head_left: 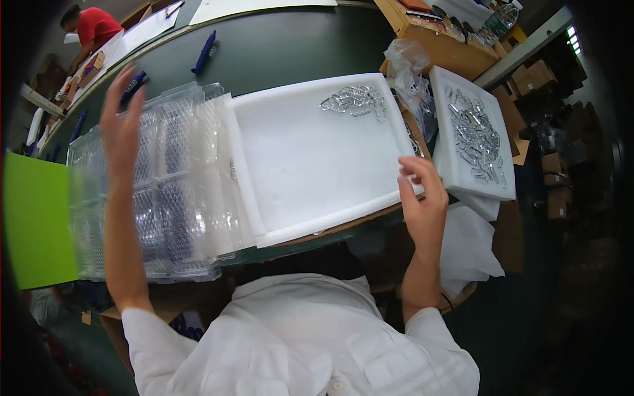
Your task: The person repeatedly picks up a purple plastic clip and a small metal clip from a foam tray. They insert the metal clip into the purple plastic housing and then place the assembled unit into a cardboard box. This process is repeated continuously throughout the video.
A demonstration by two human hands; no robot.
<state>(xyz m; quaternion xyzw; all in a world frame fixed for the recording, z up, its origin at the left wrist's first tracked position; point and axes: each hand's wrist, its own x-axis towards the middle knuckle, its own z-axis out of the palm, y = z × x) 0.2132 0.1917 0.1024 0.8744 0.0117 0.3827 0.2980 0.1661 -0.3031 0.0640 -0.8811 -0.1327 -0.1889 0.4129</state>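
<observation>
My left hand is raised above a stack of clear plastic blister trays, fingers spread and holding nothing; the tray edge beneath it looks blurred. My right hand pinches the right edge of a large white foam sheet lying in front of me. A small heap of clear glassy parts rests near the far edge of that sheet. A single small part lies at the sheet's left edge.
A second white foam pad covered with several clear parts stands to the right, beside a crumpled plastic bag. A green panel is at far left. Blue tools lie on the dark green table. A person in red works at back left.
</observation>
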